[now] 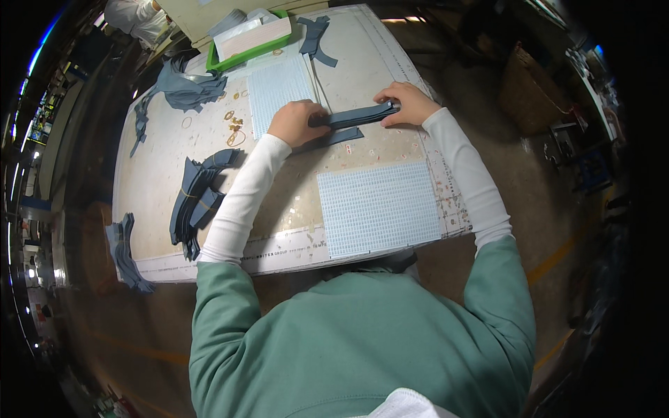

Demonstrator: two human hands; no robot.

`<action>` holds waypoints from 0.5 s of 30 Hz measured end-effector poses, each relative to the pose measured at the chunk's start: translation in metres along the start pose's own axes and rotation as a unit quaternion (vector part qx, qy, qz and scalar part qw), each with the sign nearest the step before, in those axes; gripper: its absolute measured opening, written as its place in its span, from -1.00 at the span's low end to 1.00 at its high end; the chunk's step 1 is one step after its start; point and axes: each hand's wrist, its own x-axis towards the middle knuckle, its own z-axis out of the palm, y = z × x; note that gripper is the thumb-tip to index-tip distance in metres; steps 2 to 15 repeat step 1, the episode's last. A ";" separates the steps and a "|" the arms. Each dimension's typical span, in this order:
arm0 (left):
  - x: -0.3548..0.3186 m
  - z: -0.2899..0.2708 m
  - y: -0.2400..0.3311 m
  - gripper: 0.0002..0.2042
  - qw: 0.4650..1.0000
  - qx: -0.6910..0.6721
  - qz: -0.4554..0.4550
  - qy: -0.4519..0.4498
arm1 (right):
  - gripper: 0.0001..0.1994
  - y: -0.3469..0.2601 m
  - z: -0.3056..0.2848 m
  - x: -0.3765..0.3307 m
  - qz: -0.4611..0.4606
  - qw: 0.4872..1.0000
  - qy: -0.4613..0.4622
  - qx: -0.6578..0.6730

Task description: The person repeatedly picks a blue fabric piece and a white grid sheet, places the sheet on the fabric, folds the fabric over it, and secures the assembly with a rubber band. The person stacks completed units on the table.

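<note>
A narrow stack of dark blue fabric strips (355, 117) lies between my two hands over the middle of the table. Its left end is in the closed fingers of my left hand (296, 123). My right hand (411, 104) grips the right end between thumb and fingers, where the layered edges show. Just below the stack, another blue fabric strip (338, 139) lies on the table, partly hidden by my left hand. Beyond my left hand lies a sheet of printed paper (279, 87), and nearer to me is a second sheet of small printed labels (380, 209).
Bundled blue fabric pieces (195, 191) lie left of my left forearm. More fabric (188, 85) is piled at the far left, and some (124, 254) hangs over the near-left edge. Rubber bands (235, 129) are scattered nearby. A green tray (216, 61) stands at the back; a basket (533, 90) is off to the right.
</note>
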 end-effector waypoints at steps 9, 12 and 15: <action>-0.001 0.000 0.000 -0.67 1.000 0.000 -0.001 0.000 | -0.50 -0.007 -0.009 0.004 0.017 0.996 -0.070 -0.048; -0.001 0.000 0.000 -0.67 1.000 0.000 -0.001 0.000 | -0.50 -0.007 -0.009 0.004 0.017 0.996 -0.070 -0.048; -0.001 0.000 0.000 -0.67 1.000 0.000 -0.001 0.000 | -0.50 -0.007 -0.009 0.004 0.017 0.996 -0.070 -0.048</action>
